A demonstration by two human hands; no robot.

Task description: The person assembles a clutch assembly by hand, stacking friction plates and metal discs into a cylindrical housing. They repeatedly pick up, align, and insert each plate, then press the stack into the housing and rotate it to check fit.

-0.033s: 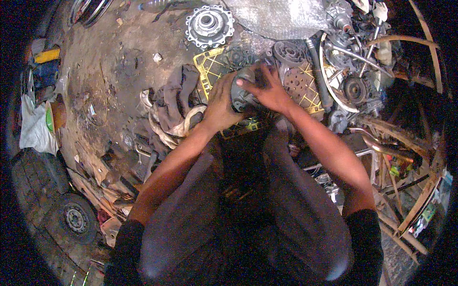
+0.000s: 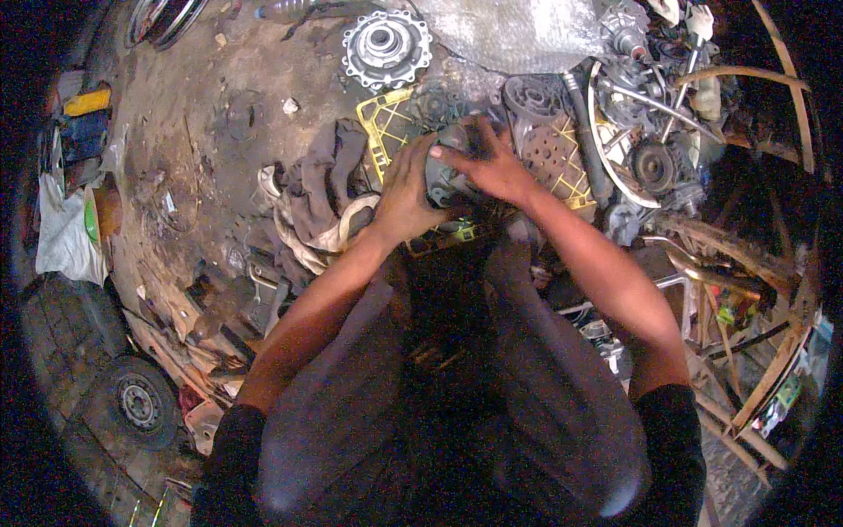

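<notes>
My left hand [image 2: 406,191] and my right hand [image 2: 493,167] both grip a grey, greasy metal engine part [image 2: 442,183] held just above my knees. The left hand wraps its left side. The right hand lies over its top with the fingers spread. The part sits at the near edge of a yellow plastic crate [image 2: 379,123] on the dirt floor. Most of the part is hidden under my hands.
A round toothed metal hub [image 2: 386,44] lies beyond the crate. Dirty rags [image 2: 316,193] are heaped to the left. A pile of engine parts [image 2: 637,123] and wooden slats [image 2: 773,369] crowd the right. A small wheel [image 2: 136,404] lies at lower left.
</notes>
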